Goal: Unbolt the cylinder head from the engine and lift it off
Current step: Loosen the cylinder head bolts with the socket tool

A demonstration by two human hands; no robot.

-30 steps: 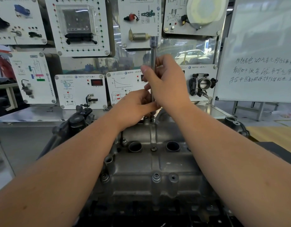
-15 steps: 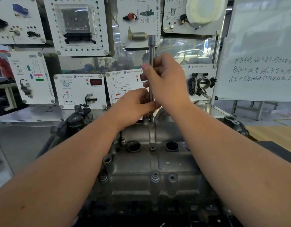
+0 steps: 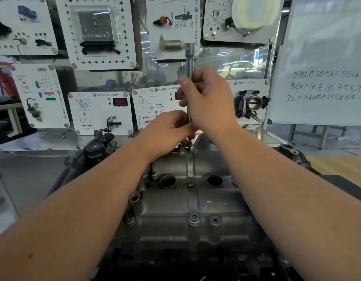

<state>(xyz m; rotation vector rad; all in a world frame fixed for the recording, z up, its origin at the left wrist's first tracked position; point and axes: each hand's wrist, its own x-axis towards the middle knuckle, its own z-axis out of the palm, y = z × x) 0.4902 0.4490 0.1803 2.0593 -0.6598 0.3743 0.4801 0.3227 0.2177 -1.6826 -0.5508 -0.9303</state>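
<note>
The engine (image 3: 181, 250) was seen low and centre in the head view, w/ the cylinder head (image 3: 191, 201) seated on top of it, not lifted. Behind it a wall of training panels (image 3: 98, 31) and, at far right, a whiteboard (image 3: 325, 63) were noted.

A long socket extension (image 3: 189, 63) was held upright over the far edge of the head, its lower tip set on a bolt (image 3: 189, 147) there. The right hand (image 3: 211, 98) was wrapped round the shaft's upper part, fingers curled, thumb along the bar. The left hand (image 3: 165, 132) was pinching the shaft low down, just above the bolt.

Step judged: unbolting, early/mid. At least two more bolts (image 3: 193, 219) were seen nearer the camera, apparently not yet removed. Next move prob. calls for the bar to be kept square on the bolt and spun out by the fingers; remaining bolts to be cleared before any lift is tried.
</note>
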